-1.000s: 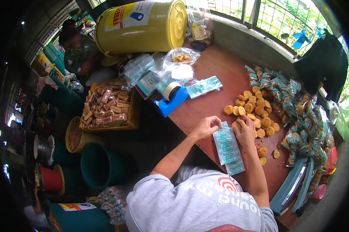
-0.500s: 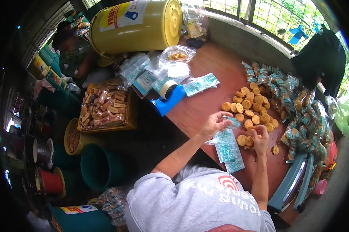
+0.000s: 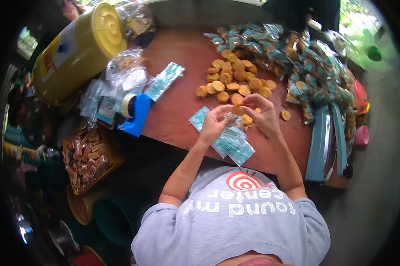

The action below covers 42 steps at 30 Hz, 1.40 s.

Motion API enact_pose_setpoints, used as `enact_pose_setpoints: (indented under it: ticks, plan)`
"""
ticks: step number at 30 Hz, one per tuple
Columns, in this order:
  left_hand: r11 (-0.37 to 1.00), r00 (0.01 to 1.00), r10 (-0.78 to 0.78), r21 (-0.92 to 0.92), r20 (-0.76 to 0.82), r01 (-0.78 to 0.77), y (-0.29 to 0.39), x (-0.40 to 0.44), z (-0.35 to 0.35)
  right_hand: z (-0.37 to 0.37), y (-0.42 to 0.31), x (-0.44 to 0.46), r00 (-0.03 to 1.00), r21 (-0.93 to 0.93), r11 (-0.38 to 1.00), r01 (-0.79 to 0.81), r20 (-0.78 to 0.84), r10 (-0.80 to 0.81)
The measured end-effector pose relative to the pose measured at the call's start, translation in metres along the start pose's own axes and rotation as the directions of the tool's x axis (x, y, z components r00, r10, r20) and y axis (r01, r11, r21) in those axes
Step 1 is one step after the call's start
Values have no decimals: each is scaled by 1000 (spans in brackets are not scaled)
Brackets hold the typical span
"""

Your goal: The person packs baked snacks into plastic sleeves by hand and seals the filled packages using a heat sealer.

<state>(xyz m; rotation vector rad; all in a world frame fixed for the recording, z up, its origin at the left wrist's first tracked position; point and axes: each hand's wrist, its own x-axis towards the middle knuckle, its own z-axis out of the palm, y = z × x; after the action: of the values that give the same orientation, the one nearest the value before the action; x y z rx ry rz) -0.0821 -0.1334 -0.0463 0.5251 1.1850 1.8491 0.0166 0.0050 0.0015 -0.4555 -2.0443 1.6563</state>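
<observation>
Over the front edge of the red table, my left hand pinches a small clear plastic bag with teal print. My right hand meets it from the right, its fingers closed on a round golden biscuit at the bag's mouth. How far the biscuit sits inside the bag is hidden by the fingers. Beneath both hands lie flat printed bags, overlapping each other. Just beyond my hands is a loose heap of biscuits, with one single biscuit apart to the right.
Filled biscuit packets are piled along the back and right. A teal bag sealer stands at the right edge of the table. On the left are a blue tape dispenser, a yellow drum and a crate of wrapped snacks.
The view has turned, shifting the table leftward. My right hand has left the biscuit heap and come to the bag with a biscuit. My left hand still holds a bag.
</observation>
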Motion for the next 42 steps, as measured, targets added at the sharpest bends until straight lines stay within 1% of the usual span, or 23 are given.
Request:
enact_pose_setpoints:
  ticks: [2,5,7,9,11,13,17,19,20,21,22,23,24,26,28,31,33,35,36,38,39,41,42]
  plan:
    - [968,995,96,233,12,-96,2,-1,5,3,5,0,992,4,992,125,0,-125]
    - [939,990,131,316,47,-139,2,-1,9,2,9,0,992,-3,992,128,-15,-128]
    - [948,995,85,304,44,-95,4,-1,8,-3,8,-2,996,-17,996,90,-19,-90]
    - [976,999,50,212,10,-51,7,-3,9,-11,9,-2,994,-120,992,24,111,-11]
    - [967,998,68,244,16,-70,2,-2,4,-15,8,-2,984,-75,995,-65,159,76]
    - [971,999,-8,240,43,-3,2,-2,4,-14,16,-3,984,169,978,-119,151,94]
    - [988,997,-52,145,60,43,6,-6,13,-14,17,-6,978,168,970,-177,142,153]
    - [983,990,-132,135,41,126,7,-7,12,-17,17,-7,935,195,951,-241,309,174]
    - [983,990,-133,135,43,126,3,-6,9,-16,17,-9,942,29,990,-134,313,119]
    - [990,986,-143,13,80,142,0,-5,6,-17,15,-10,943,28,991,-133,310,118]
    - [981,982,-149,-109,118,162,-2,-4,4,-16,13,-10,931,-197,978,63,364,13]
    - [981,981,-149,-108,121,162,-4,-4,3,-15,11,-11,896,-395,880,263,438,-72]
    - [958,960,-205,-161,192,237,1,-7,5,-6,16,-15,927,-306,908,286,328,-181]
    - [927,930,-253,-207,267,312,6,-14,5,-5,18,-12,923,-293,927,233,366,-116]
    - [897,868,-424,247,257,365,9,-20,1,0,16,-8,919,-213,969,123,393,-30]
    - [931,900,-365,117,240,346,7,-24,-2,0,3,7,937,-174,985,13,345,49]
    - [936,911,-350,124,217,330,9,-24,-2,-1,19,31,953,-153,985,81,300,-32]
    - [941,923,-333,132,193,312,10,-23,-4,-6,21,54,994,-703,703,105,50,-99]
    - [935,925,-336,179,178,305,10,-23,-6,-8,38,64,994,-703,703,106,49,-101]
    - [926,926,-338,231,165,297,10,-23,-9,-6,87,77,933,-840,492,230,47,-357]
    - [933,928,-331,210,172,293,9,-24,-9,-6,89,76,932,-840,492,228,43,-359]
    - [938,929,-322,190,181,288,12,-25,-9,-8,93,74,955,-944,240,225,165,-248]
    - [935,932,-319,220,173,279,17,-26,-7,-10,86,72,954,-945,237,225,164,-249]
